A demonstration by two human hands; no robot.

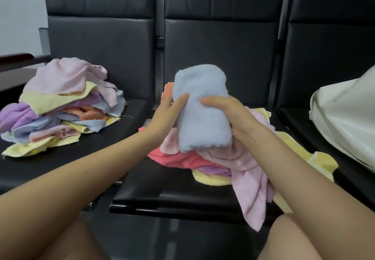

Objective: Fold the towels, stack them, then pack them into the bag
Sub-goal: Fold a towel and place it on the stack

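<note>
A folded pale blue towel [203,109] of soft, fuzzy matt terry cloth sits between both hands. Beneath them, a heap of pink, coral and yellow towels [239,162] shows the same napped cloth with frayed edges, as does the pile [60,105] well left of the left hand. The black seats [113,138] look like smooth, faintly glossy leatherette. Right of the right hand, a cream bag [349,125] appears smooth, matt fabric.

A single wide-angle camera sat on the person's head and looked forward and down. It was close to the work: both forearms ran up from the lower corners to the middle of the frame, with bare knees at the bottom edge. It faced a row of black seats [142,178] head-on, their backrests filling the upper frame and bowing at the edges.
</note>
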